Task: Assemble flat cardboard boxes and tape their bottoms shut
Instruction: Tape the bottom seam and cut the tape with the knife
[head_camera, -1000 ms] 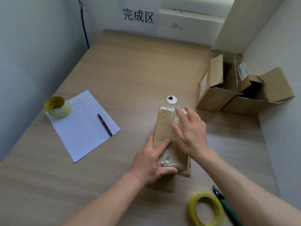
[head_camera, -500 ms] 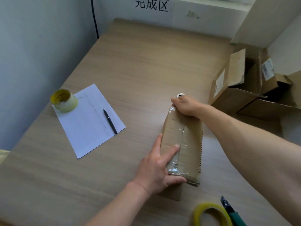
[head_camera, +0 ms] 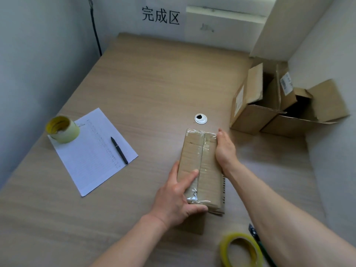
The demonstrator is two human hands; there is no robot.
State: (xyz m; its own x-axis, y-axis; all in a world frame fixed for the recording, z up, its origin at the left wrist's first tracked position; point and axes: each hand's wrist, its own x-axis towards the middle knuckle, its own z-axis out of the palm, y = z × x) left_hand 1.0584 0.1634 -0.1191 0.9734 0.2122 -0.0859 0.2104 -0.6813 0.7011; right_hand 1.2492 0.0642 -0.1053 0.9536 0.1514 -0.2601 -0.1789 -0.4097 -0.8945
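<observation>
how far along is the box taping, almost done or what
Done: clear tape runs along the centre seam of the cardboard box and wraps over both ends. Two assembled boxes sit at the far right.

In hand: the left hand grips the near end, and the right hand holds the box's right side.

Left: probably moving this box aside; no flat boxes are in view, so the remaining count is unknown.

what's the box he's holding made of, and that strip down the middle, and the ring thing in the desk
Box: brown corrugated cardboard by the look, matte, with faint ribbing across its face.
Strip: clear plastic tape, glossy; it catches light and wrinkles at both ends.
Ring in the desk: a cable grommet, shiny silver-grey around a dark hole; metal or metal-look plastic, cannot tell which.
</observation>
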